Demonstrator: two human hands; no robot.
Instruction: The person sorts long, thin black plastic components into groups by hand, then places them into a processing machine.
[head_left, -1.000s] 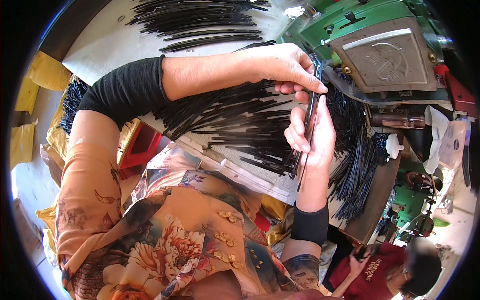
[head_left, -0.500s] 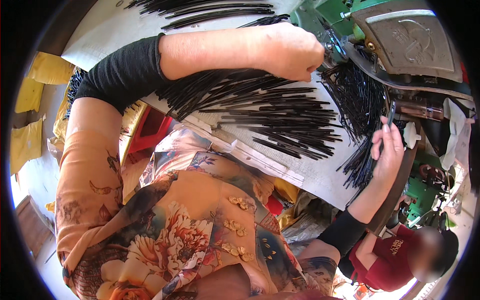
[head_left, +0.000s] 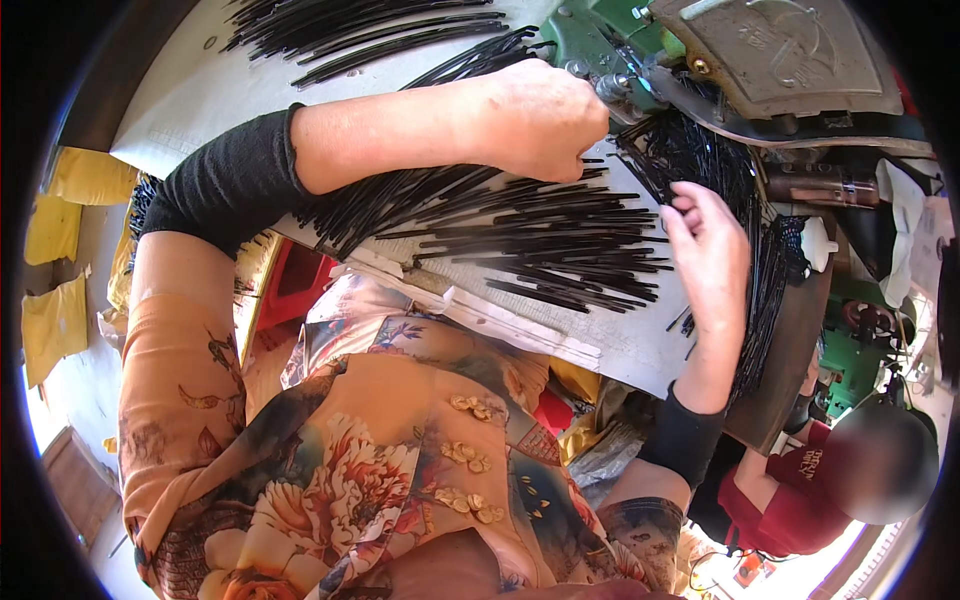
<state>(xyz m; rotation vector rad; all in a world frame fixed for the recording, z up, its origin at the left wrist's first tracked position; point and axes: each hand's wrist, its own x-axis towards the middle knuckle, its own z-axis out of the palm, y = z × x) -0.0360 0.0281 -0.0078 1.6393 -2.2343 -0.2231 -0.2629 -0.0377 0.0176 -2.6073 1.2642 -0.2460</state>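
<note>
My left hand (head_left: 545,118) is closed in a fist beside the green machine's metal fittings (head_left: 610,88). Whatever its fingers hold is hidden from this side. My right hand (head_left: 708,255) has curled fingers pinched at the end of a thin black rod (head_left: 640,174), which slants up toward the machine. Between the hands, many thin black rods (head_left: 560,235) lie fanned out on the pale metal tabletop (head_left: 610,335). A dense heap of similar rods (head_left: 745,175) lies behind and to the right of my right hand.
More black rods (head_left: 370,30) lie at the table's far left. The green machine (head_left: 590,35) with its grey metal cover (head_left: 785,55) stands at the far right. A white strip (head_left: 480,310) lines the near edge. Another person in a red shirt (head_left: 790,500) sits at the lower right.
My right hand has moved left from the rod heap, carrying a thin dark piece toward the machine. My left fist stays by the machine; the whole view has shifted slightly.
</note>
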